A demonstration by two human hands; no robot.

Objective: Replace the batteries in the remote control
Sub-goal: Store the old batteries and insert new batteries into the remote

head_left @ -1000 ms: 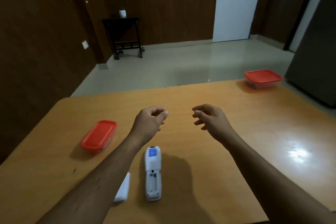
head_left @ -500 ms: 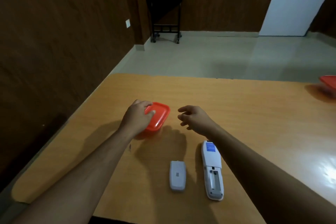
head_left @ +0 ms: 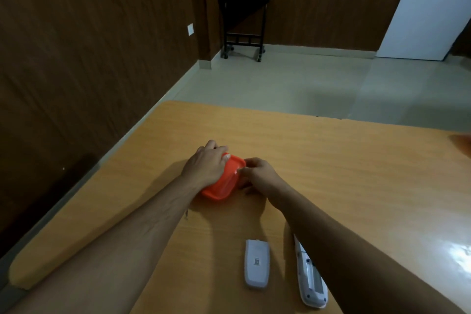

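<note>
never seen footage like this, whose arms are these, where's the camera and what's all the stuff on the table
No machine here: these are a person's own two arms, filmed by a wide-angle camera worn on their head, looking forward and down. On the wooden table lies a white remote control with its battery bay open, partly under the right forearm, and beside it the detached battery cover. Farther out sits an orange lidded container. The left hand grips the container from above, while the right hand pinches the lid's edge, probably to open it.

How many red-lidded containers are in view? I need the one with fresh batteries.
1 clearly: the red-lidded container held between left hand and right hand. A reddish blur at the right edge may be another.
</note>
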